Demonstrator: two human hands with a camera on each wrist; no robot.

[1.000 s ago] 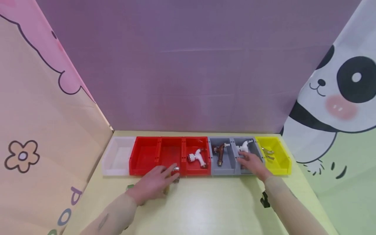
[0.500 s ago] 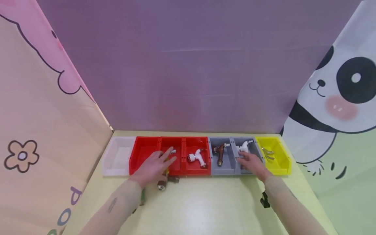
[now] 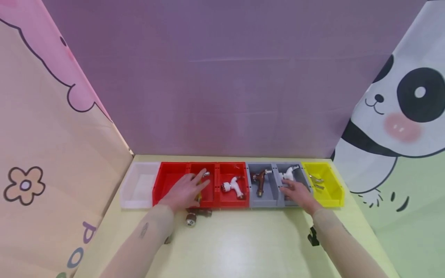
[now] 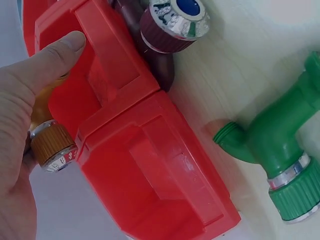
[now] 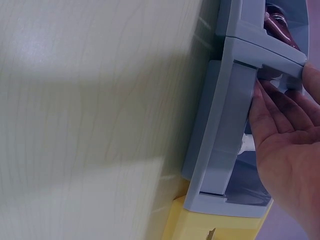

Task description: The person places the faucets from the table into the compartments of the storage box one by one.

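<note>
- Gripping the gold tap, the left hand had it clamped at the middle red bin!
- Just in front, a brown tap lay on the table.
- The right hand had its fingers inside a grey bin by a white tap; its grip, I couldn't tell.

A pale, wood-grained desk carries a row of bins. Left of the middle red bin stand another red bin and a white bin; to its right, a third red bin, two grey bins and a yellow bin. A maroon tap lies just in front of it, a green tap farther out, front-left.
</note>
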